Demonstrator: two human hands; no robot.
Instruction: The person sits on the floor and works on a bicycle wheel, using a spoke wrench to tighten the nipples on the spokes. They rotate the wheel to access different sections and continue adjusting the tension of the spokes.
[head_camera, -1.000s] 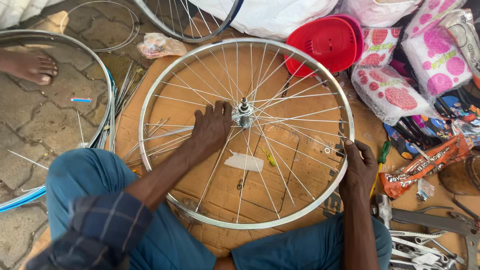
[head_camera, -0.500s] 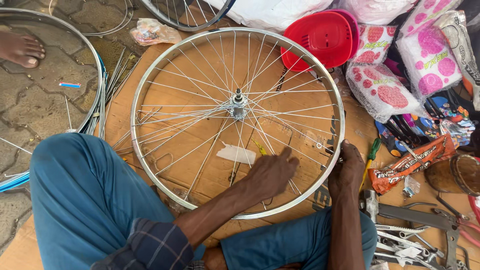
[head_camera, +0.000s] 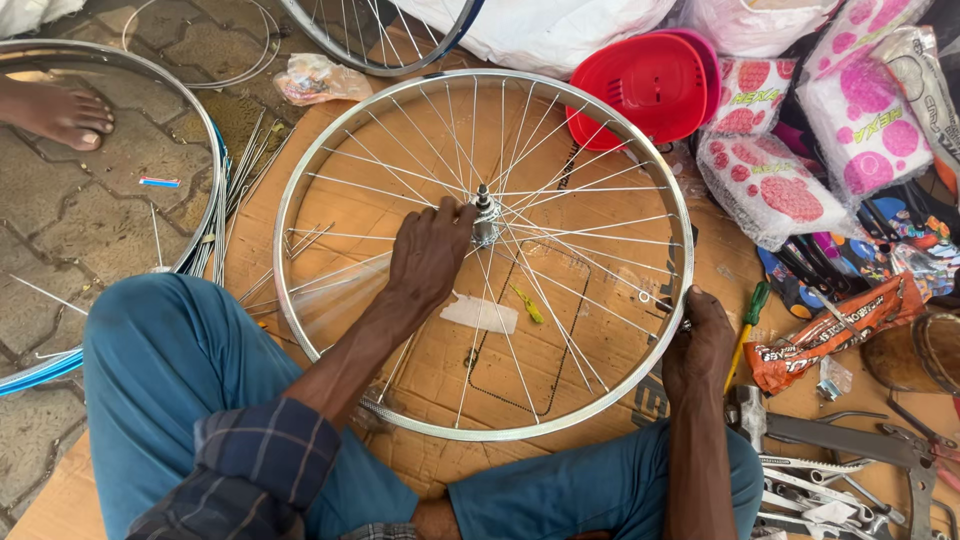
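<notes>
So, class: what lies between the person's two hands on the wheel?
In the head view, thin crossing spokes span between the left hand at the hub and the right hand on the rim, over cardboard.

Red plastic basket (head_camera: 650, 85) upside down at top right, pink-spotted wrapped packages (head_camera: 790, 190) beside it. Orange wrapper (head_camera: 830, 335) and green-handled screwdriver (head_camera: 750, 318) on cardboard sheet (head_camera: 390, 160). Spanners (head_camera: 815, 490) at lower right. Loose spokes (head_camera: 245, 165), second rim (head_camera: 205, 130), bare foot (head_camera: 55, 110) on paving at left.
</notes>
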